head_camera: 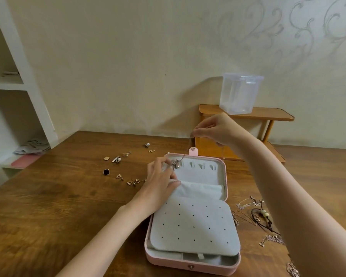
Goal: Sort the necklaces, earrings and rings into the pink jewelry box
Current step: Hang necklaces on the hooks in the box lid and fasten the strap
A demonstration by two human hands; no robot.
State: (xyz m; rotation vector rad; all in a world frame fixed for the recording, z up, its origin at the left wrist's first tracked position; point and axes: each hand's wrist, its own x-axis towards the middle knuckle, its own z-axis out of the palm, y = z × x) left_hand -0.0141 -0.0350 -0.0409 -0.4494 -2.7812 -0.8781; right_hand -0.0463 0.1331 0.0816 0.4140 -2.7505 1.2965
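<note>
Right now the pink jewelry box (192,212) is lying open on the wooden table (58,196), close to its near edge, its smooth pink shell lined in soft pale grey. A padded rounded panel (194,226) dotted with small holes is covering the near half, while the far half is showing a row of little hooks (201,166) above a gathered fabric pocket (200,189).

The left hand (161,184) is reaching in from the left edge of the box, palm down, its fingertips pinching a silvery pendant (175,164) at the far left hook, the thumb pressing on the pocket's rim. The right hand (214,129) is hovering above the far edge of the box, wrist bent, its finger and thumb nipping the necklace chain (185,154), which is running thin and taut down to the pendant.

Small gold and silver earrings (118,159) and a dark square ring (106,172) are lying scattered towards the table's left side. Tangled chains and a black cord necklace (262,215) are sitting by the box's right edge. A clear plastic container (240,92) is standing on a small wooden shelf (268,113) at the table's far edge.
</note>
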